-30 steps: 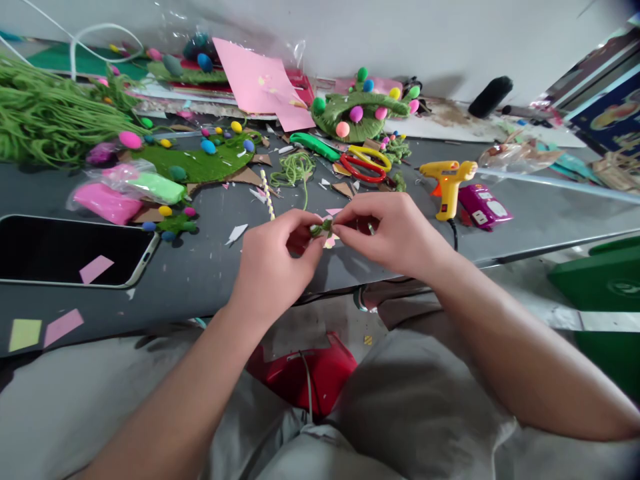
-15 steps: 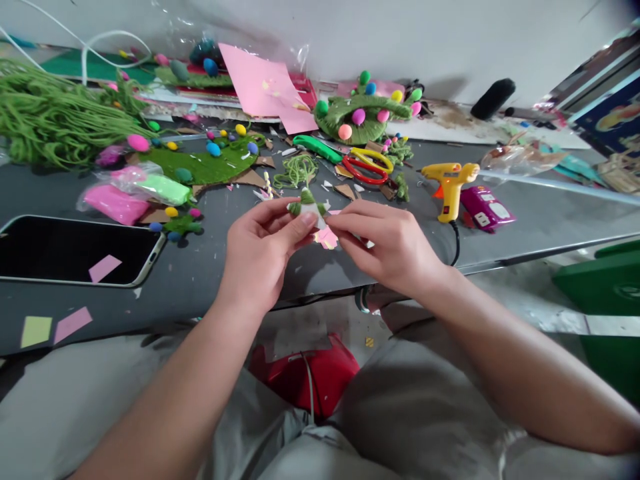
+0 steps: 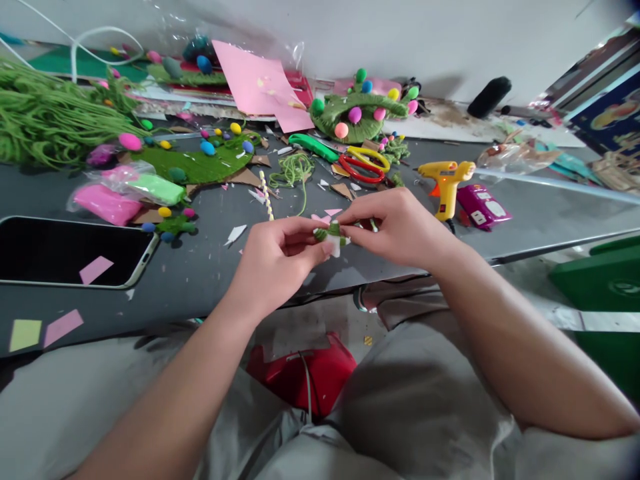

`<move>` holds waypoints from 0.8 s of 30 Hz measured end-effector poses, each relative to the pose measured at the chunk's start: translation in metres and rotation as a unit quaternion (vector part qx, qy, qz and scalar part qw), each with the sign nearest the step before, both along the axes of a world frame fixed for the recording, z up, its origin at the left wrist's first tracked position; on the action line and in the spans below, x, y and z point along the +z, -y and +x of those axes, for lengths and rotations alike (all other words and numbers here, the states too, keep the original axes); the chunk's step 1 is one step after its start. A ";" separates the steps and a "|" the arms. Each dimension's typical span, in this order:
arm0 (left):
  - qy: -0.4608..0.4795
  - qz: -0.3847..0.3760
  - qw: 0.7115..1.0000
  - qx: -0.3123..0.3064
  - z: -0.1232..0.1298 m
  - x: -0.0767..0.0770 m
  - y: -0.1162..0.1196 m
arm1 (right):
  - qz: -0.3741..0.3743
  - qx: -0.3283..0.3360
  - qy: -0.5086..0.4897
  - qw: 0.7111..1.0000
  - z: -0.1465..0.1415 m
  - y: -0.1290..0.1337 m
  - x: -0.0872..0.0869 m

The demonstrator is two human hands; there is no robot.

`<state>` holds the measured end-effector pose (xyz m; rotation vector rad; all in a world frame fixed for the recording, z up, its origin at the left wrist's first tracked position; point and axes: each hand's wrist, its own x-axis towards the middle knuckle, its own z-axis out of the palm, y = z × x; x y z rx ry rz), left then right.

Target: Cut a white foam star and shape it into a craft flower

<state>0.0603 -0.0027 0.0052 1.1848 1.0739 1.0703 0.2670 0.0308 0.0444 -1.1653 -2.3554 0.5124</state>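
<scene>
Between the fingertips of my left hand [image 3: 287, 260] is a small white star-shaped piece [image 3: 336, 245], partly wrapped in green yarn. My left thumb presses on its white face. My right hand [image 3: 387, 223] is closed in a pinch at the piece's upper right side, on what looks like the green yarn; the fingers hide most of it. A pale green bit shows under the right fingers. Beyond the hands lie a loose tangle of green yarn [image 3: 293, 170] and a yellow-and-white patterned straw [image 3: 267, 195], among paper and cardboard scraps.
Scissors with red and yellow handles [image 3: 361, 169] and a green-handled tool [image 3: 314, 147] lie behind. A yellow glue gun [image 3: 447, 183] and purple power adapter [image 3: 483, 207] are at right. At left are a phone [image 3: 65, 250], bagged clay [image 3: 107, 203] and green yarn strands [image 3: 55, 117].
Both hands have shifted right and slightly nearer with the star-shaped piece, which has turned and tilted. The straw and more of the yarn tangle show now.
</scene>
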 end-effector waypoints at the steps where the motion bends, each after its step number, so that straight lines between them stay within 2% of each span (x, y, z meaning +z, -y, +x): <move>1: -0.007 0.004 1.000 0.000 0.000 -0.001 0.000 | 0.001 -0.016 0.005 1.000 0.000 0.000 0.000; 7: -0.080 0.051 0.995 0.027 0.001 -0.006 0.000 | -0.013 -0.055 0.034 0.998 -0.006 0.006 0.004; 13: -0.127 0.111 0.983 0.066 -0.001 -0.009 0.001 | -0.006 -0.049 0.005 0.999 -0.020 0.015 0.000; 16: -0.094 0.105 0.986 0.092 -0.001 -0.011 -0.002 | 0.040 -0.024 0.015 0.999 -0.023 0.020 -0.005; 20: 0.036 0.048 0.990 0.130 0.000 -0.010 -0.007 | 0.107 -0.007 0.045 0.993 -0.022 0.028 -0.011; 24: 0.133 0.020 0.981 0.139 0.000 -0.009 -0.010 | 0.130 -0.016 0.023 0.991 -0.020 0.032 -0.012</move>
